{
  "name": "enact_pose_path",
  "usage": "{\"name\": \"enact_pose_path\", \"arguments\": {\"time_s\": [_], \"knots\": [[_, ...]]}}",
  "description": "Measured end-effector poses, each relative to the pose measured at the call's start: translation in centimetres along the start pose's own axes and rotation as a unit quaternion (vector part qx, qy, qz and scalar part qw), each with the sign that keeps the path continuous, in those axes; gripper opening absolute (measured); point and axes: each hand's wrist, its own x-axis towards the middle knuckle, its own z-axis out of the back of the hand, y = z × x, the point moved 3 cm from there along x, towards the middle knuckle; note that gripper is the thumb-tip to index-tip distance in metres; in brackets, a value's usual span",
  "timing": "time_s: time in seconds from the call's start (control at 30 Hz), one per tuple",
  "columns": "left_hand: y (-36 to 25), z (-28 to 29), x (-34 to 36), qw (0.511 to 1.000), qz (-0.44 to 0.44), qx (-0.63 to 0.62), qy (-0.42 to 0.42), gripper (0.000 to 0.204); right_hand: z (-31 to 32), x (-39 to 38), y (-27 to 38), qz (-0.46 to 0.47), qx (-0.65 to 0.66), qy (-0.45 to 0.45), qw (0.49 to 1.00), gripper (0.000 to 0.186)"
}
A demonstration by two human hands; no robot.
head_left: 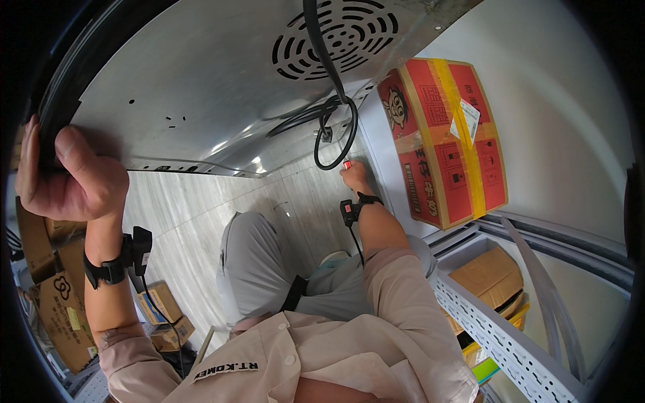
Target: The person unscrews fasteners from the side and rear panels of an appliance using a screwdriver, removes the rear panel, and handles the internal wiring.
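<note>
A large metal appliance [201, 74] with a round vent grille [336, 39] fills the upper part of the view. My left hand [70, 178] is at its dark left edge, thumb on the panel side and fingers round the other side. Low down near the floor, my right hand [355, 176] is closed on a small red object [347, 164]; its kind is too small to tell. A black cable [321, 50] runs down the panel and hangs in a loop just above that hand. A small metal fitting [325, 135] shows behind the loop.
To the right, a red and brown carton [450, 144] sealed with yellow tape stands by a white wall [557, 107]. A perforated shelf rail [497, 342] and another carton [489, 277] are below it. Several boxes [64, 316] stack at far left. Light wood-look floor [181, 221] lies beneath me.
</note>
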Motion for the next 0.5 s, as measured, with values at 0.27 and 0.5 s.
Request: {"name": "enact_pose_path", "arguments": {"time_s": [0.27, 0.5], "knots": [[0.2, 1.3, 0.0, 0.999, 0.013, 0.021, 0.037, 0.029, 1.5, -1.4, 3.5, -0.102, 0.082, 0.039, 0.991, 0.039], [0.4, 0.4, -0.2, 0.999, 0.023, -0.004, 0.031, 0.028, -3.1, 1.1, -2.5, 0.236, -0.022, -0.088, 0.968, 0.023]]}}
